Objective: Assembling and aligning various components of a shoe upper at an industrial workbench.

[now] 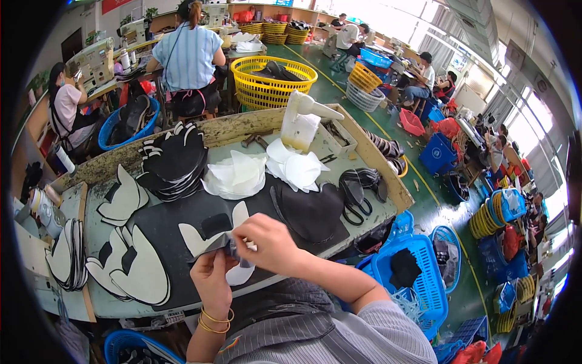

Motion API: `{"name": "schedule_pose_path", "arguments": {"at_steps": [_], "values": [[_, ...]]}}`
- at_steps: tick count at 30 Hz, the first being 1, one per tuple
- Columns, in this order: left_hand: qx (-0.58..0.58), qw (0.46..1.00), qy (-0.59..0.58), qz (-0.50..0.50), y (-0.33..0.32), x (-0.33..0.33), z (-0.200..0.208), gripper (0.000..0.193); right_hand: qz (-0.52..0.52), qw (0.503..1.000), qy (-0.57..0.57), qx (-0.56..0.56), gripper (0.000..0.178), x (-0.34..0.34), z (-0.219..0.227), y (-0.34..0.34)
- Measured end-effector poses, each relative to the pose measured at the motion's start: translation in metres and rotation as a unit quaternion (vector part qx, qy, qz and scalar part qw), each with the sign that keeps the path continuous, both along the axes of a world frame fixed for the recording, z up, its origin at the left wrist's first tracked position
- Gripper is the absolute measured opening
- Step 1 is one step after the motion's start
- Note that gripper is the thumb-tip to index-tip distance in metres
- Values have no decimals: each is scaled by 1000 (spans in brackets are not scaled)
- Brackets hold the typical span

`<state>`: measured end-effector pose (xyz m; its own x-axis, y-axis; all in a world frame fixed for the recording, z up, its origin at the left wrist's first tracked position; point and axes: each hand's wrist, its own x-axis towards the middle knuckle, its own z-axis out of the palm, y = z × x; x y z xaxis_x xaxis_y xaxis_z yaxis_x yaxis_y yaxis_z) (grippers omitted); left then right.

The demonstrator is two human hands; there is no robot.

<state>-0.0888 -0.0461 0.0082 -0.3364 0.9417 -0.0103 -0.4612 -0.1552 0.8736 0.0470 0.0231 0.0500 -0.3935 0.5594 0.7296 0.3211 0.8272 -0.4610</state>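
Note:
My left hand [212,282], with bangles at its wrist, pinches a small dark grey piece of material [219,242] from below. My right hand [267,241] is closed on the same piece at its upper right edge, and the fingers partly hide it. Just behind and under the hands lies a white cut piece [193,238] with two pointed wings, near a black patch [215,225]. To the left rest white shaped pieces [144,273] with black patches. Right of the hands lies a stack of black curved pieces [309,209].
A black-handled pair of scissors [357,209] lies at the table's right. Further back stand a white plastic bottle with a cone spout [301,124], thin white sheets [236,173] and stacked black pieces [176,161]. A wooden rim [230,121] edges the table. Blue baskets [418,273] stand at right.

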Motion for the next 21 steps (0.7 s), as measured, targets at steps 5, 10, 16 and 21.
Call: {"name": "schedule_pose_path", "arguments": {"at_steps": [5, 10, 16, 21], "values": [[90, 979, -132, -129, -5, 1, 19, 20, 144, 956, 28, -253, 11, -2, 9, -22], [52, 989, 139, -12, 0, 4, 9, 7, 126, 877, 165, -435, 9, 20, -5, -15], [135, 833, 531, 82, -14, 12, -1, 15, 31, 908, 150, -390, 2, 42, -4, -5], [-42, 998, -46, -18, -4, 39, 13, 8, -153, 974, 44, -159, 6, 11, -27, -23]]}}
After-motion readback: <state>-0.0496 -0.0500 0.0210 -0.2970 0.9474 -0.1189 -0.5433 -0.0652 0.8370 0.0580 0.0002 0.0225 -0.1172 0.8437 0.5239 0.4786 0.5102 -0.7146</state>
